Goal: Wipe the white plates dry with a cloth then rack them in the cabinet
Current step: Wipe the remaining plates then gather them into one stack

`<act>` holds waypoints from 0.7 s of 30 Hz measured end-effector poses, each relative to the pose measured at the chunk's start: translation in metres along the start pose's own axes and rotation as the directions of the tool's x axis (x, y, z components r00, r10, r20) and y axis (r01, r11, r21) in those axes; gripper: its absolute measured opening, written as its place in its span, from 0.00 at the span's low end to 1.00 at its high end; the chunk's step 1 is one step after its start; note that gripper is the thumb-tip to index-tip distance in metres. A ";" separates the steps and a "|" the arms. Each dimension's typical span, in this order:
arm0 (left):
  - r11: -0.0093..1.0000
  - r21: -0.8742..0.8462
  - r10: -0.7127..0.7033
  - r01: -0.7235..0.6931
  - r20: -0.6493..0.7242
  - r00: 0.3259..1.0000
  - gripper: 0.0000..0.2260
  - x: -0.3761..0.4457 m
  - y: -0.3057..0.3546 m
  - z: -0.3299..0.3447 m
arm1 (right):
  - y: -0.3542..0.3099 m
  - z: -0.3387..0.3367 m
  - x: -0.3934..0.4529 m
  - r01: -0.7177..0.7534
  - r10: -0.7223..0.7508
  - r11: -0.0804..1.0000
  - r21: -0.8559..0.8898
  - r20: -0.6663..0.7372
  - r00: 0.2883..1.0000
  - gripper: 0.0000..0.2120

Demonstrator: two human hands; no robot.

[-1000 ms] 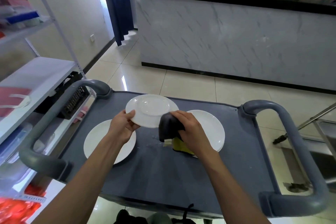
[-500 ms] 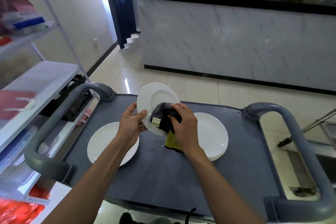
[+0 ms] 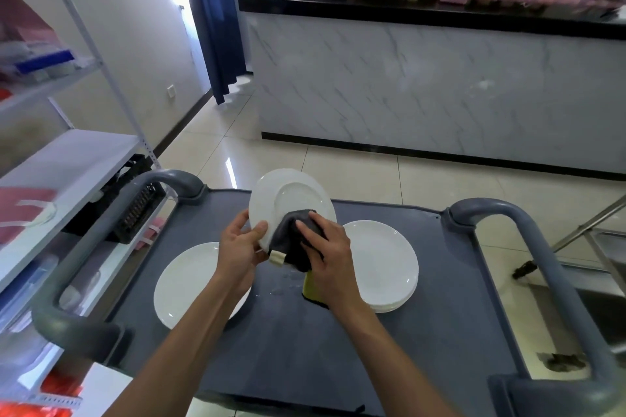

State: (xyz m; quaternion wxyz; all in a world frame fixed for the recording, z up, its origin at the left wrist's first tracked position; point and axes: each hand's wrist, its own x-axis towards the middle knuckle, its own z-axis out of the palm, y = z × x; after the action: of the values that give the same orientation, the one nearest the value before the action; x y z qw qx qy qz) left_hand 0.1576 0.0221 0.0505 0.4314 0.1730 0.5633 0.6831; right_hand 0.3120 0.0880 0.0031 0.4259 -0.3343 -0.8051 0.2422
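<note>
Plate, white, in hand (image 3: 288,193): held tilted up above the grey cart (image 3: 305,355), underside with its raised foot ring facing the camera.

Left hand (image 3: 237,247): grip pinching the plate's lower left rim, thumb on the near face, fingers behind.

Right hand (image 3: 327,247): fingers curled over a dark grey cloth (image 3: 291,240), pressing it against the lower part of the plate. A yellow-green fold of the cloth hangs below the palm; a small pale tag shows at its lower left corner.

Plate, white, single (image 3: 189,284): flat on the cart top, left side, partly covered by the left forearm.

Plates, white, stacked (image 3: 386,267): flat on the cart top, right side, just beside the right wrist; exact count cannot be told.

Water drops (image 3: 284,284): a few on the cart top between the two resting lots.

Cart: grey top, curved grey handles at left and right.

Surroundings: white metal shelves (image 3: 67,159) at left; marble-fronted counter (image 3: 440,88) with black top across the tiled floor; blue curtain (image 3: 216,17) beside it.
</note>
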 end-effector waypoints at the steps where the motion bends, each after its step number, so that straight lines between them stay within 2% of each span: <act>1: 1.000 0.018 0.000 0.000 0.019 1.000 0.13 0.000 0.000 0.001 | 0.000 -0.001 0.004 -0.011 0.011 1.000 0.004 0.000 1.000 0.19; 5: 0.997 0.073 0.001 -0.008 0.096 0.995 0.13 -0.003 0.003 0.006 | -0.006 -0.007 0.027 -0.048 0.048 0.999 0.020 -0.025 0.999 0.18; 11: 0.996 0.089 -0.013 0.001 0.138 0.990 0.14 -0.005 0.009 0.009 | -0.014 -0.013 0.064 -0.004 0.003 1.000 -0.018 -0.086 0.996 0.17; 17: 0.998 0.068 0.007 -0.019 0.174 0.985 0.15 -0.012 0.007 0.010 | -0.013 -0.018 0.096 -0.082 0.078 0.994 -0.072 -0.060 0.995 0.17; 21: 0.999 0.041 0.022 -0.029 0.161 0.987 0.17 -0.013 0.007 0.006 | 0.002 -0.025 0.095 -0.173 0.171 0.984 -0.039 -0.053 0.984 0.16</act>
State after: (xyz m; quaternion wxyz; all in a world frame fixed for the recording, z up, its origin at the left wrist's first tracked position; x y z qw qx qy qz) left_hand 0.1670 0.0156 0.0622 0.4626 0.2440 0.5390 0.6602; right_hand 0.2947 0.1631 0.0649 0.4159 -0.4175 -0.7675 0.2523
